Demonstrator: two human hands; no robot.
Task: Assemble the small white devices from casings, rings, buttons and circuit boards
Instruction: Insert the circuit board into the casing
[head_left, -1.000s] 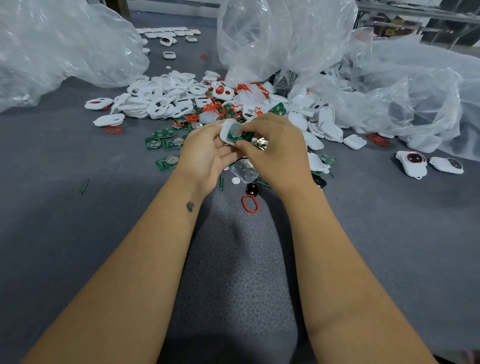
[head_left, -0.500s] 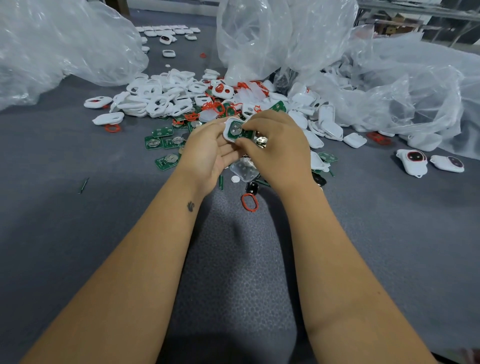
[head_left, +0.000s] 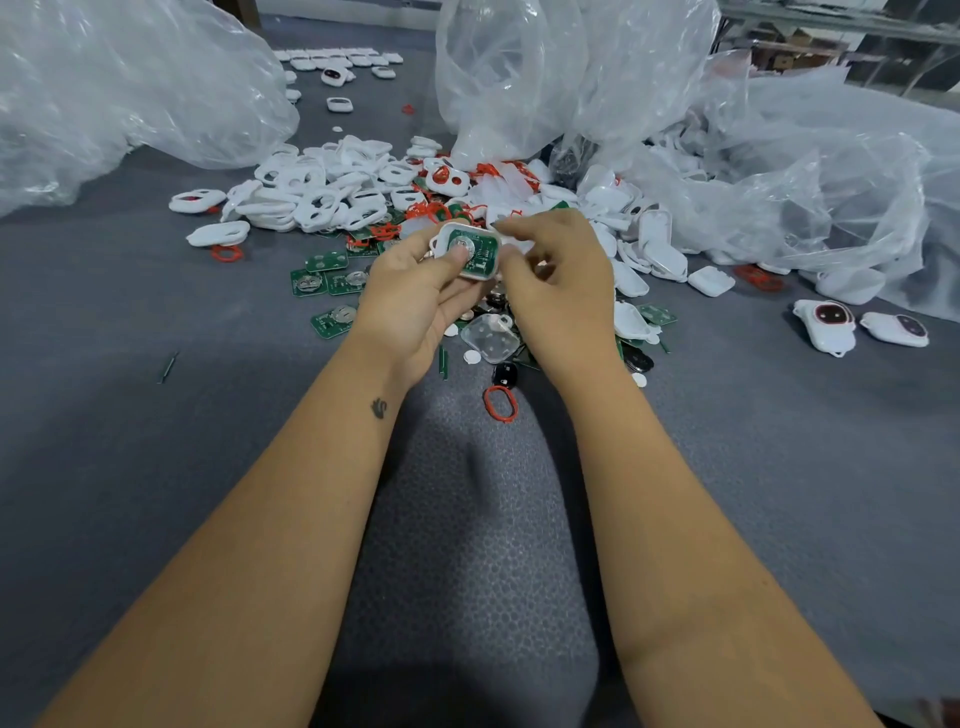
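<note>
My left hand (head_left: 415, 301) holds a white casing (head_left: 470, 253) with a green circuit board seated in it, thumb pressing on the board's round metal part. My right hand (head_left: 558, 280) pinches the casing's right edge with curled fingers. Both hands hover above a heap of white casings (head_left: 332, 192), red rings (head_left: 431, 210) and loose green circuit boards (head_left: 324, 278). A single red ring (head_left: 500, 402) and a black button (head_left: 505, 374) lie just below my hands. A clear plastic insert (head_left: 491, 338) lies between my wrists.
Large clear plastic bags (head_left: 130, 88) bulge at the back left, centre and right. Two assembled white devices (head_left: 828, 325) lie at the right. More white parts (head_left: 337, 65) sit in rows at the far back. Grey foam mat (head_left: 467, 519) covers the table.
The casing has been turned so the circuit board faces up more fully, and my left thumb now presses on it. My right hand has shifted slightly right to the casing's edge.
</note>
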